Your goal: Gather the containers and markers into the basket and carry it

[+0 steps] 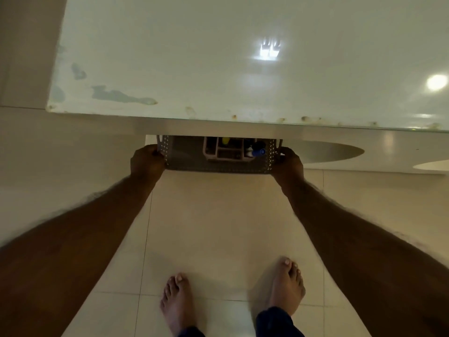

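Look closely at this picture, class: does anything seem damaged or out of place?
Yes: the white table's near edge shows chipped, rusty-looking spots, with peeled grey patches toward its left corner. Basket contents appear unspilled.

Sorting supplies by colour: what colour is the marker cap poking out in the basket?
Blue, on the marker at the basket's right side; head view.

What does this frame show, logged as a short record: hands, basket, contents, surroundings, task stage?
left hand: left hand grips the left end of the grey perforated plastic basket
right hand: right hand grips its right end
basket position: held low, far part hidden under the white glossy table edge
contents: pink compartmented plastic organiser; blue-capped marker at its right
surroundings: cream tiled floor, bare feet
task stage: items in basket, basket held
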